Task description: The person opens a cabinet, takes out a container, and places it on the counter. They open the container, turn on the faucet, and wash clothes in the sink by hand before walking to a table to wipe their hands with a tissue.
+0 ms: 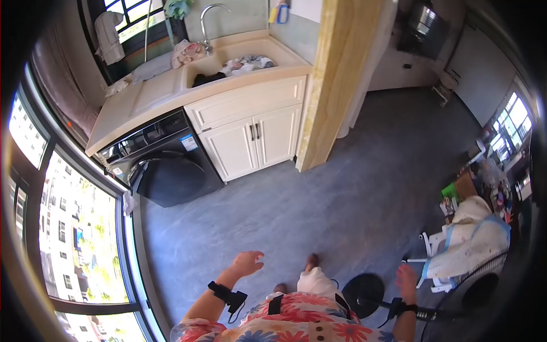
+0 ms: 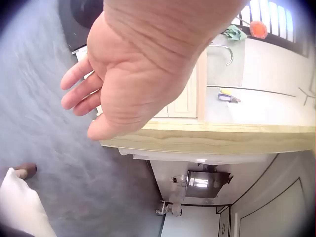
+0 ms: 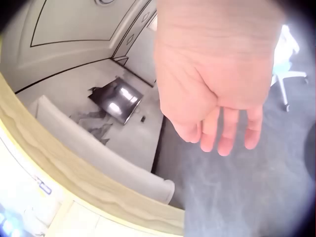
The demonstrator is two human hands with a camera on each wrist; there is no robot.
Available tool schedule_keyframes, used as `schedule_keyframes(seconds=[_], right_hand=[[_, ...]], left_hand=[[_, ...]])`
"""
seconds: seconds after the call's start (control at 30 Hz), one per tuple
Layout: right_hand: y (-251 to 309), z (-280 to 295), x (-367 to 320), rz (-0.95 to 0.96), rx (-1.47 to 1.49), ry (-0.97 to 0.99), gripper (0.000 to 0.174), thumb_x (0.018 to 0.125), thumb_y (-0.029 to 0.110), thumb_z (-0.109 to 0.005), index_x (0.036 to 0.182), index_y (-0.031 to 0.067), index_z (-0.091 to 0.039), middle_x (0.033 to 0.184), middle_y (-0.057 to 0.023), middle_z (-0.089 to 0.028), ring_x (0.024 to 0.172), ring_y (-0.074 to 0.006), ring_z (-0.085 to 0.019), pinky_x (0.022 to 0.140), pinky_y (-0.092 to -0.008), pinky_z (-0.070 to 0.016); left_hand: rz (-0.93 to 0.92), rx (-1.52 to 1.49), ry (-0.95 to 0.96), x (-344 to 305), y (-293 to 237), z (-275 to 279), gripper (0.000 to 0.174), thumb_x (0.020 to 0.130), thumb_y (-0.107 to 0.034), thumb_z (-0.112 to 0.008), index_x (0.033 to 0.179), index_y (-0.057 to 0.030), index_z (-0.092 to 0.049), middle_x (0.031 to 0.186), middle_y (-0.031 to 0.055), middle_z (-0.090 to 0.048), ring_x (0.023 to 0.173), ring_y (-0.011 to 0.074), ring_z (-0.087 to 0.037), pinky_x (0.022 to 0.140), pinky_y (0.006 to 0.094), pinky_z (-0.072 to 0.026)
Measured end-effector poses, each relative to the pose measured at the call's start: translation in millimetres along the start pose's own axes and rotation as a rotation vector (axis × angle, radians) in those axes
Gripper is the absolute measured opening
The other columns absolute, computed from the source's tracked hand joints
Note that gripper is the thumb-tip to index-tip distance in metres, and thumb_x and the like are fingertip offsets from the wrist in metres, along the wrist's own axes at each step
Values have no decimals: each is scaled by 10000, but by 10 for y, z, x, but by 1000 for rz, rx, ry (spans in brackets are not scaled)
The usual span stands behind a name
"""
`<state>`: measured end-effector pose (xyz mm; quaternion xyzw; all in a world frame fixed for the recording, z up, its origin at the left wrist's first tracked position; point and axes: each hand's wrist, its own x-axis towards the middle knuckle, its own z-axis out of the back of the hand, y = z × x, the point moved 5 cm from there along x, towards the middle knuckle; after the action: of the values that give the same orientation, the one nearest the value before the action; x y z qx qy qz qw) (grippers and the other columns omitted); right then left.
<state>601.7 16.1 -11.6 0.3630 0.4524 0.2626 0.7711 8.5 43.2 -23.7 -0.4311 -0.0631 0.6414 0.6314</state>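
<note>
My left hand (image 1: 247,264) is held out over the grey floor with nothing in it; in the left wrist view the palm (image 2: 131,74) shows with loosely bent fingers. The right hand (image 1: 406,281) hangs at the right side of the body, above the fan's round base (image 1: 363,295), also holding nothing. Its palm and relaxed fingers show in the right wrist view (image 3: 217,89). Farther ahead are a beige sink counter (image 1: 142,100) with cloths in the basin (image 1: 248,64), white cabinet doors (image 1: 256,139) and a black washing machine (image 1: 171,174).
A wooden door frame (image 1: 336,74) stands right of the cabinet. Windows (image 1: 80,228) line the left side. At the right are a white chair draped with a cloth (image 1: 467,239) and a black fan (image 1: 478,296). A wall-mounted screen (image 1: 423,31) hangs in the far room.
</note>
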Motion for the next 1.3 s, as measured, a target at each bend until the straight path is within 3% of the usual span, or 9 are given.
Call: schedule_keyframes(seconds=[0.07,0.1,0.17,0.3,0.37,0.67,1.03,1.17,1.3], right_hand=[[692,-208,27,157,-23,94,416,819,312,-575,1147,74,-484,1052,-70,-567,931,-184,-564,645,-340,-469],[768,-950,105,109,-12,140,416,819,312,-575,1147,74,-484,1052,-70,-567,931,-184,-564,645,-340,-469],[1188,-1303,421,132,-15,289,333,837,252,-564,1106,63,-513,1008,-74,-583,879,-174,-586,616,-293,-471],[1748,-2230,1043,149,-98,424,265,852,205,-545,1073,58,-536,960,-74,-597,829,-175,-603,602,-281,-474],[2000,-2670,1328,103,-179,506,229,852,170,-547,1050,55,-554,925,-57,-616,802,-154,-614,592,-262,-470],[3142,-4803,2080,151,-474,845,249,853,165,-540,1069,42,-555,921,-46,-621,785,-114,-600,597,-222,-446],[3289,-6908,2398,147,-698,1108,236,855,180,-556,1051,48,-567,910,-33,-625,767,-92,-594,592,-202,-428],[3143,-7313,2627,111,-793,1141,245,855,181,-555,1058,44,-563,915,-36,-623,770,-95,-596,592,-203,-430],[2879,-7847,2912,89,-864,1198,244,861,181,-543,1064,46,-561,914,-35,-623,761,-98,-599,580,-204,-433]], left_hand=[[-25,-56,-45,58,-168,-116,413,720,-268,-595,1104,-120,-561,983,127,-614,906,292,-582,807,368,-457],[37,-30,-33,74,223,273,413,720,-268,-595,1104,-120,-561,983,127,-614,906,292,-582,807,368,-457],[89,-103,-66,356,265,225,394,720,-267,-596,1089,-131,-569,979,121,-615,899,289,-583,799,372,-458],[124,-120,-160,885,415,580,388,719,-268,-597,1085,-141,-571,972,115,-616,898,288,-583,799,372,-458],[188,-127,-236,1193,510,772,388,703,-254,-641,1058,-106,-588,924,108,-622,808,227,-608,728,327,-484],[174,-271,-489,2771,751,1680,446,683,-275,-651,1075,-77,-579,1026,122,-601,860,249,-594,783,339,-472],[221,-525,-675,4740,1380,2876,597,674,-229,-591,1210,-21,-432,1130,201,-524,1060,341,-493,902,388,-399],[188,-679,-781,5251,1550,2796,567,681,-196,-582,1203,-32,-435,1168,197,-489,1074,346,-475,900,393,-398],[242,-694,-756,5162,1595,2739,519,680,-169,-584,1172,-57,-460,1152,166,-500,1044,341,-487,877,397,-410]])
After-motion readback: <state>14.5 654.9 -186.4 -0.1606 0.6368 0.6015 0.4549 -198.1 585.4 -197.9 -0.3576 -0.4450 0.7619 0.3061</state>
